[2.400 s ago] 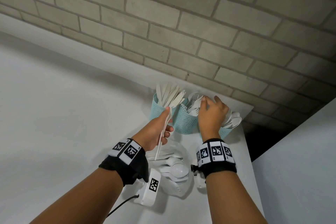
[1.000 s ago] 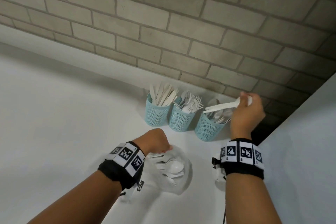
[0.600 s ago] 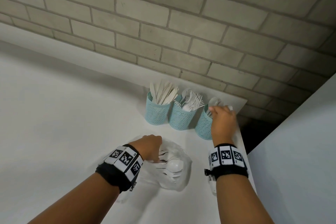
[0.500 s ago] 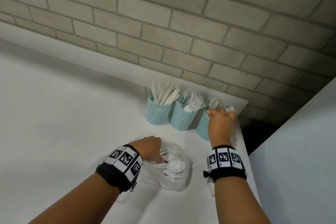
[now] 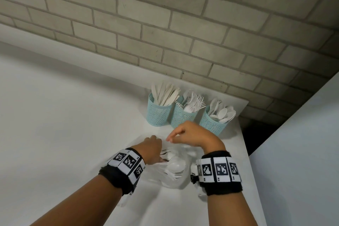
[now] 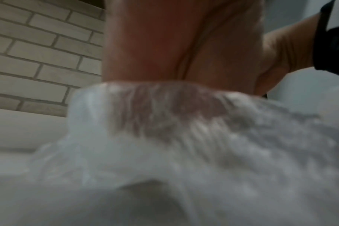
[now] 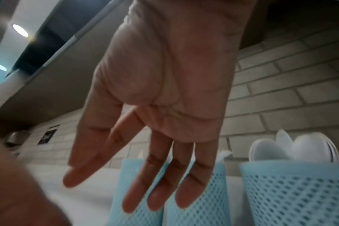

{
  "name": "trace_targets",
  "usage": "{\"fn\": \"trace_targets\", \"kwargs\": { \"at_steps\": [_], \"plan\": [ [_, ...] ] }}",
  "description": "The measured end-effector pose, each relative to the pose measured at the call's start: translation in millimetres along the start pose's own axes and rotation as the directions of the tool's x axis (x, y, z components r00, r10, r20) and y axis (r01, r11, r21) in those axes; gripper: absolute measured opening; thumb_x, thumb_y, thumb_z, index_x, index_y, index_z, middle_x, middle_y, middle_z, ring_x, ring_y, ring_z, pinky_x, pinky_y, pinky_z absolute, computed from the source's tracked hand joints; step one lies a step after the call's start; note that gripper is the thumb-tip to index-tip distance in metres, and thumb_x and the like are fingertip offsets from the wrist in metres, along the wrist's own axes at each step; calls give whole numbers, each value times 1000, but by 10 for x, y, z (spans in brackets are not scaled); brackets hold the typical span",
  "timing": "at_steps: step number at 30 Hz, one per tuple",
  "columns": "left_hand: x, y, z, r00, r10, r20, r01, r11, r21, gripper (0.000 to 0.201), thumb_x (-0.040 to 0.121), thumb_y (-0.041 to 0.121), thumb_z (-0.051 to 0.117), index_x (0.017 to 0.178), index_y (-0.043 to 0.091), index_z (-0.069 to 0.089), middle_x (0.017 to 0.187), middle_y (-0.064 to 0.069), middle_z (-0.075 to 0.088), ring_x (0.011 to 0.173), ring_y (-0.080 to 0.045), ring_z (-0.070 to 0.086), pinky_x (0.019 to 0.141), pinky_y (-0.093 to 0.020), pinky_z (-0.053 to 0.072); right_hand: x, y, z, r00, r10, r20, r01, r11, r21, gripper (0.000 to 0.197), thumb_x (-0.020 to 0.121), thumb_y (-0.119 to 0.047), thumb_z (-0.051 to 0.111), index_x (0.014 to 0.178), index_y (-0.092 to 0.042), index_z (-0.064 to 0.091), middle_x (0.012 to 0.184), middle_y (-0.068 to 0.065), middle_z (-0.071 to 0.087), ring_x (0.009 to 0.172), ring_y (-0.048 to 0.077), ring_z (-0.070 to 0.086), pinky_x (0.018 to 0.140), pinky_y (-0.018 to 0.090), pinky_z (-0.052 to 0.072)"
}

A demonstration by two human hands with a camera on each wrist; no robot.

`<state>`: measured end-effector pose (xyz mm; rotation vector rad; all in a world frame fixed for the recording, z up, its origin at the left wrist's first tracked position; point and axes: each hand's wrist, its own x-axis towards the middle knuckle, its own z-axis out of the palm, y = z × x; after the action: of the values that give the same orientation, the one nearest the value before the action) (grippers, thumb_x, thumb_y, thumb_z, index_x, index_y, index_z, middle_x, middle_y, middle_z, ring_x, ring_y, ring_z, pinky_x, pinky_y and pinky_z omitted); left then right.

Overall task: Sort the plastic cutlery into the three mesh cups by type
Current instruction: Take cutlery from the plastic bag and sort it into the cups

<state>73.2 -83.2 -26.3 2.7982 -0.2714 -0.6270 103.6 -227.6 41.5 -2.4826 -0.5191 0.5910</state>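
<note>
White tabletop (image 5: 73, 134) bears three teal mesh cups (image 5: 183, 117) beyond the hands, clear plastic bag (image 5: 174, 180) beneath them.

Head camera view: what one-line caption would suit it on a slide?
Both hands reach a clear bag of plastic spoons before three mesh cups holding knives, forks and spoons.

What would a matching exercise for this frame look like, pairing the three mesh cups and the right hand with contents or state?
Column one:
1. left mesh cup
2. middle mesh cup
3. right mesh cup
4. right hand

Column two:
A. holds spoons
B. empty, fingers straight, above the clear bag
C. holds knives
D. holds forks

Pairs: 1-C, 2-D, 3-A, 4-B. The right wrist view shows the open palm holding nothing.
</note>
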Motion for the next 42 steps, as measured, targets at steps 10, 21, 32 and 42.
{"fn": "trace_targets", "kwargs": {
  "at_steps": [10, 21, 32, 42],
  "plan": [
    [58, -62, -4, 998, 56, 34, -58, 995, 76, 59, 89, 46, 54, 133, 7, 44, 132, -14, 42, 122, -30, 43, 98, -35, 37, 147, 261, 374, 979, 203, 26, -200, 975, -94, 59, 82, -6, 64, 135, -29, 50, 143, -4, 47, 125, 16, 48, 98, 22, 37],
    [65, -44, 40, 995, 86, 49, -88, 996, 27, 55, 91, 42, 52, 135, 11, 41, 135, -10, 42, 123, -30, 44, 102, -37, 39, 156, 279, 445, 964, 266, 12, -255, 937, -240, 54, 99, -11, 38, 150, -20, 20, 150, 14, 33, 139, 28, 29, 112, 34, 26],
    [96, -7, 146, 993, 104, 53, -101, 993, -56, 57, 87, 45, 54, 134, 18, 39, 134, -6, 42, 125, -26, 39, 103, -43, 37, 169, 263, 439, 948, 251, -195, -259, 966, -12, 78, 87, 12, 34, 151, -26, 11, 136, 16, 48, 120, 27, 51, 98, 30, 40],
    [54, 31, 91, 967, 222, -128, -214, 974, 73, 30, 89, 35, 57, 80, 6, 56, 86, -8, 57, 83, -23, 49, 63, -25, 35, 122, 280, 406, 896, 296, -332, -274, 955, 110, 66, 89, 10, 31, 149, -18, 25, 148, 11, 37, 133, 26, 40, 106, 28, 33]
  ]
}}
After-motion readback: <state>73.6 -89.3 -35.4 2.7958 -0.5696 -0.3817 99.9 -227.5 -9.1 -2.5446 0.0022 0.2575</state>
